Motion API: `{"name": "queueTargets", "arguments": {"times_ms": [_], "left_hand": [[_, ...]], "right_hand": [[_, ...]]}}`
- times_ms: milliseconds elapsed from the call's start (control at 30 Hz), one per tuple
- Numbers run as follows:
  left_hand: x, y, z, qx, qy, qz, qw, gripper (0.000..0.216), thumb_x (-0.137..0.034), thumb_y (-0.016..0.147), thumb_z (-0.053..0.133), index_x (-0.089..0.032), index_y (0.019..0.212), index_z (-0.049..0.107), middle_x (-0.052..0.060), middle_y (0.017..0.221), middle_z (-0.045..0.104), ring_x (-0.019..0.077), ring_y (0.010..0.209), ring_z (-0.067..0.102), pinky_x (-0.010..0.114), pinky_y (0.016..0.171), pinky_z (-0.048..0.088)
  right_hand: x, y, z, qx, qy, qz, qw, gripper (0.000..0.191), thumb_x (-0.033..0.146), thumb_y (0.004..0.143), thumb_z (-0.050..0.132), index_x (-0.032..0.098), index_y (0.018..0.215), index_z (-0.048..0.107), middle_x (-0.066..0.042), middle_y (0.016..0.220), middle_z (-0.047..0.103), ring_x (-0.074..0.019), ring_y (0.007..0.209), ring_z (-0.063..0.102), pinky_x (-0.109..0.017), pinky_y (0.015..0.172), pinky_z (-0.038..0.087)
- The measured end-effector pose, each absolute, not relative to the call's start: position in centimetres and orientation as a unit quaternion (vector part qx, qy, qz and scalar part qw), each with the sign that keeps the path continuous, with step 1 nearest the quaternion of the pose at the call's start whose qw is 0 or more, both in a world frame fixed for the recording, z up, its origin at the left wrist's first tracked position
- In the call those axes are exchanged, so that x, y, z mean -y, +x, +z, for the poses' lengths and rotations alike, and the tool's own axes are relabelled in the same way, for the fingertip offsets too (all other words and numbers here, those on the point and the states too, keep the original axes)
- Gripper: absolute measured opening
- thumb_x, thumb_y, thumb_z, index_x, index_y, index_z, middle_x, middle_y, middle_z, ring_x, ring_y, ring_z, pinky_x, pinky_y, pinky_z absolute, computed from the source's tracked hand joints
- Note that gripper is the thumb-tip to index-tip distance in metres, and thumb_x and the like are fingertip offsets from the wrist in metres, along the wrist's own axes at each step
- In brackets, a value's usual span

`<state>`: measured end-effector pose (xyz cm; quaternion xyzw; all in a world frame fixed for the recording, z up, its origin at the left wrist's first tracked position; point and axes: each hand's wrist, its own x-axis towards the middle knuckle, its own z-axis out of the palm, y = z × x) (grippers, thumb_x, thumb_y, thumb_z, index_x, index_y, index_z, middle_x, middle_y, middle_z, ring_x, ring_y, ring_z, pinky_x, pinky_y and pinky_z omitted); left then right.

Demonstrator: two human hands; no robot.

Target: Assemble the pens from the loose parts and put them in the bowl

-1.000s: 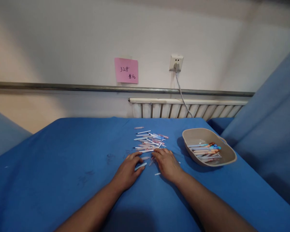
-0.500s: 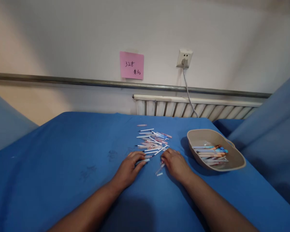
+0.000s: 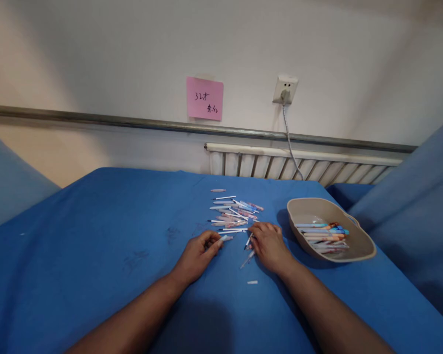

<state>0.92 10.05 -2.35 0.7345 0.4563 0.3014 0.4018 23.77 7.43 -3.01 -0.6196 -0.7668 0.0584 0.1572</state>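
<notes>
My left hand (image 3: 198, 251) rests on the blue table (image 3: 96, 236) with its fingers curled around a pale pen barrel (image 3: 223, 238) that sticks out to the right. My right hand (image 3: 268, 244) lies just right of it, fingertips pinching a thin pen part (image 3: 248, 241). Another clear piece (image 3: 246, 259) lies under its thumb side. A heap of several loose pen parts (image 3: 233, 212) is spread just beyond both hands. A small white cap (image 3: 252, 282) lies alone on the cloth nearer to me.
A beige oval basin (image 3: 362, 246) with several assembled pens (image 3: 323, 234) stands to the right of my right hand. Behind the table are a radiator (image 3: 299, 164), a wall socket with a cable (image 3: 285, 89) and a pink note (image 3: 204, 98). Blue padded surfaces flank both sides.
Both hands have drawn slightly back and closed on pieces from the heap. The left hand has curled around the pale barrel. The small white cap now lies farther from my right hand.
</notes>
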Motion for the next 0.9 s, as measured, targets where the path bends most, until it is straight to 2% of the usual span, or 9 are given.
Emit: {"name": "queueTargets", "arguments": {"times_ms": [167, 333, 500, 633, 733, 900], "left_hand": [[-10.0, 0.9, -2.1, -0.462, 0.728, 0.312, 0.399, 0.023, -0.040, 0.084, 0.054, -0.018, 0.086, 0.062, 0.000, 0.071, 0.064, 0.0153, 0.065, 0.059, 0.025, 0.062, 0.048], [-10.1, 0.8, -2.1, -0.464, 0.714, 0.329, 0.409, 0.022, -0.039, 0.083, 0.055, -0.017, 0.085, 0.062, 0.000, 0.070, 0.064, 0.0141, 0.062, 0.058, 0.024, 0.060, 0.047], [-10.2, 0.8, -2.2, -0.460, 0.706, 0.340, 0.418, 0.023, -0.039, 0.082, 0.057, -0.017, 0.085, 0.062, -0.001, 0.069, 0.064, 0.0132, 0.060, 0.058, 0.024, 0.059, 0.047], [-10.3, 0.8, -2.3, -0.461, 0.706, 0.340, 0.417, 0.022, -0.038, 0.083, 0.056, -0.017, 0.084, 0.062, 0.000, 0.070, 0.065, 0.0131, 0.060, 0.059, 0.023, 0.059, 0.048], [-10.2, 0.7, -2.3, -0.465, 0.718, 0.330, 0.399, 0.022, -0.039, 0.083, 0.056, -0.018, 0.087, 0.063, 0.000, 0.072, 0.066, 0.0151, 0.066, 0.061, 0.025, 0.063, 0.050], [-10.0, 0.6, -2.3, -0.462, 0.758, 0.315, 0.336, 0.019, -0.033, 0.082, 0.058, -0.020, 0.095, 0.065, 0.003, 0.091, 0.070, 0.0194, 0.085, 0.064, 0.032, 0.080, 0.050]], "right_hand": [[-7.1, 24.8, -2.5, 0.772, -0.618, 0.084, 0.126, 0.022, 0.025, 0.092, 0.046, 0.026, 0.107, 0.062, -0.005, 0.106, 0.062, -0.0207, 0.101, 0.051, -0.034, 0.087, 0.030], [-7.3, 26.4, -2.2, 0.757, -0.633, 0.095, 0.128, 0.023, 0.021, 0.089, 0.049, 0.021, 0.110, 0.059, -0.006, 0.110, 0.061, -0.0203, 0.102, 0.052, -0.031, 0.085, 0.033], [-7.5, 27.3, -2.4, 0.760, -0.624, 0.110, 0.140, 0.022, 0.019, 0.089, 0.048, 0.018, 0.106, 0.061, -0.007, 0.104, 0.063, -0.0190, 0.099, 0.054, -0.028, 0.087, 0.036], [-7.7, 27.7, -2.4, 0.766, -0.618, 0.117, 0.130, 0.026, 0.010, 0.085, 0.047, 0.017, 0.106, 0.062, -0.008, 0.103, 0.063, -0.0182, 0.097, 0.056, -0.025, 0.084, 0.037], [-7.7, 28.0, -2.0, 0.769, -0.623, 0.106, 0.093, 0.027, 0.009, 0.083, 0.049, 0.018, 0.104, 0.064, -0.008, 0.100, 0.064, -0.0195, 0.096, 0.056, -0.027, 0.082, 0.037], [-7.4, 27.4, -1.3, 0.795, -0.601, 0.069, 0.042, 0.023, 0.013, 0.082, 0.053, 0.021, 0.101, 0.064, -0.008, 0.096, 0.065, -0.0232, 0.093, 0.055, -0.032, 0.078, 0.034]]}}
